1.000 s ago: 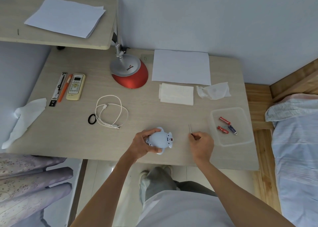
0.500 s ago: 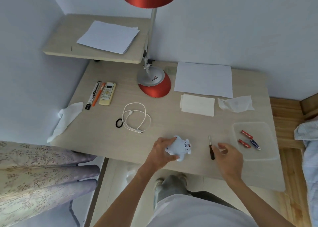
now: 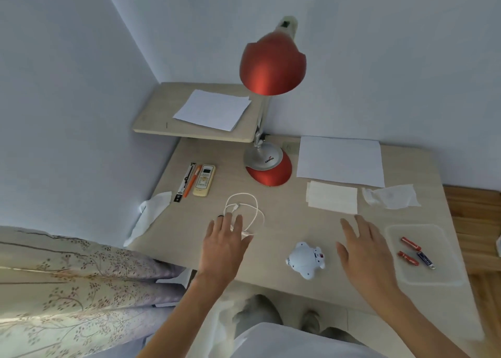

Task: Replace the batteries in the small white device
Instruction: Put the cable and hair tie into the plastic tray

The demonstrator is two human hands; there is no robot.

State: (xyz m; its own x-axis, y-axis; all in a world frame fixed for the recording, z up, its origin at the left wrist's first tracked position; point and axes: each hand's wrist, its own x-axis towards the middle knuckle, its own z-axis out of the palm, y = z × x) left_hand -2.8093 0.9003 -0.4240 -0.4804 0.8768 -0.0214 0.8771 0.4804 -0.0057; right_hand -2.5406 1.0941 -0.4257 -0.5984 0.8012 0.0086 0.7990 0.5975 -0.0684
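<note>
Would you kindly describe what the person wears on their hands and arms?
The left hand and right hand are bare: no gloves, rings, watch or bracelet show. The left forearm and right forearm are uncovered, with no sleeve in view. A white top shows at the bottom edge.

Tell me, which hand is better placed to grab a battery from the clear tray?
The right hand: it is open just beside the clear tray holding the batteries. The left hand is over the white cable, on the far side of the white device.
</note>
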